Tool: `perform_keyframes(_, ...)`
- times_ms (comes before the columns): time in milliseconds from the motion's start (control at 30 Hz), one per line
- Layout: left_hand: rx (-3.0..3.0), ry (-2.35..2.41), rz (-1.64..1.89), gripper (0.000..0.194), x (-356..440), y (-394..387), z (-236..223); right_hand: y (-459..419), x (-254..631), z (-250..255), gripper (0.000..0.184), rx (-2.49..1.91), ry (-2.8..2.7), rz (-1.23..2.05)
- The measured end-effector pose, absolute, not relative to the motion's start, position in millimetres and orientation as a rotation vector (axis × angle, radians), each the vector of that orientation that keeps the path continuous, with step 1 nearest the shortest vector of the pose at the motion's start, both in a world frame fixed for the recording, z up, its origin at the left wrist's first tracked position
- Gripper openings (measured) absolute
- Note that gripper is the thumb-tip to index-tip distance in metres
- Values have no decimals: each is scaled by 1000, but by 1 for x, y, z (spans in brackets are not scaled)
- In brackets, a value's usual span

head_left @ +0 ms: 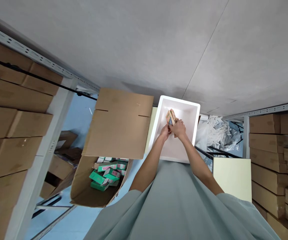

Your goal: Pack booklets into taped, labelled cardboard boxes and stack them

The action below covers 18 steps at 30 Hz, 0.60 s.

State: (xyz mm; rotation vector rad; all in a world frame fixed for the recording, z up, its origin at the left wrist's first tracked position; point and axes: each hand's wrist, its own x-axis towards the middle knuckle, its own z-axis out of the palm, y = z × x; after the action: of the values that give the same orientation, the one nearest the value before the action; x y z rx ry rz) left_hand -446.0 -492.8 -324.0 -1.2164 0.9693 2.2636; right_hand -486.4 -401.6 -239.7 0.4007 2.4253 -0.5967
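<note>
In front of me is a deep white bin [175,151], and both my hands reach down inside it. Several small tan boxes [169,117] with printed faces are bunched together between them. My left hand [165,131] is closed on the near left end of the bunch. From the right, my right hand [178,128] curls over the boxes with its fingers wrapped round them. My hands hide the lower part of the boxes, so I cannot tell exactly how many are held.
An open cardboard carton [84,186] at left holds several green and white small boxes [106,174]; its flap [120,130] stands raised. Stacked cartons fill shelving on both sides. White shredded paper [217,131] lies right of the bin, beside a pale board [231,178]. A grey wall [144,50] rises behind.
</note>
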Motion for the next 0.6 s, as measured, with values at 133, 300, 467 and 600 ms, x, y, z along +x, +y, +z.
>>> perform_keyframes(133, -1170, 1302, 2155, 29, -446, -498, -320, -419, -455, -237, 63, 442, 2517, -589)
perform_keyframes(300, -1073, 1738, 2025, 38, -448, -510, -310, -391, -452, -241, 60, 325, 2399, -746)
perform_keyframes(467, -802, 1939, 1911, 43, -451, -511, -300, -361, -451, -245, 36, 239, 2346, -889)
perform_keyframes(600, -714, 2073, 1738, 67, -446, -510, -295, -357, -445, -251, 41, 192, 2324, -1002)
